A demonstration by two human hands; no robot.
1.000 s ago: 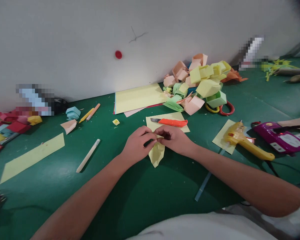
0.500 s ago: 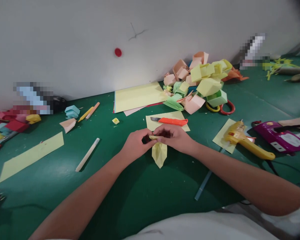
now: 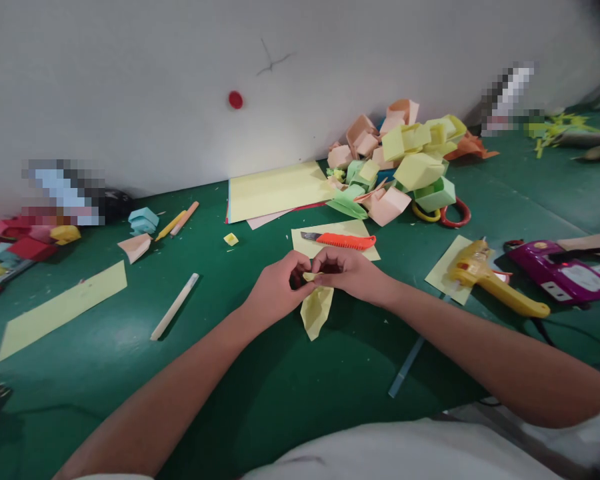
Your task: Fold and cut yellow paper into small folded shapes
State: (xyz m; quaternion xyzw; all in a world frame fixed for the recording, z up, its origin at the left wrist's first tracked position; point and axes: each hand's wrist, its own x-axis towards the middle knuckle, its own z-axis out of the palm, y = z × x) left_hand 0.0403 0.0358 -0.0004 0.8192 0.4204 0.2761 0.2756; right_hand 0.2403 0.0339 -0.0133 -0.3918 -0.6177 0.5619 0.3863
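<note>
A creased piece of yellow paper (image 3: 317,312) hangs point down between my hands, over the green table. My left hand (image 3: 283,285) pinches its upper left edge between thumb and fingers. On the other side, my right hand (image 3: 349,275) pinches the top of the same paper. The fingertips of both hands nearly meet there and partly hide the upper fold. Just beyond my knuckles, an orange utility knife (image 3: 347,241) with its blade out lies on a flat yellow sheet (image 3: 300,248).
A heap of folded paper pieces (image 3: 405,160) stands by the wall beside red-handled scissors (image 3: 457,213). To the right are a yellow glue gun (image 3: 500,283) and a purple power strip (image 3: 550,270). A pale stick (image 3: 175,307) and a yellow paper strip (image 3: 65,310) lie left.
The yellow paper has swung slightly to the left and turned, so its lower point now tilts leftward. Both hands keep their pinch, with small finger shifts.
</note>
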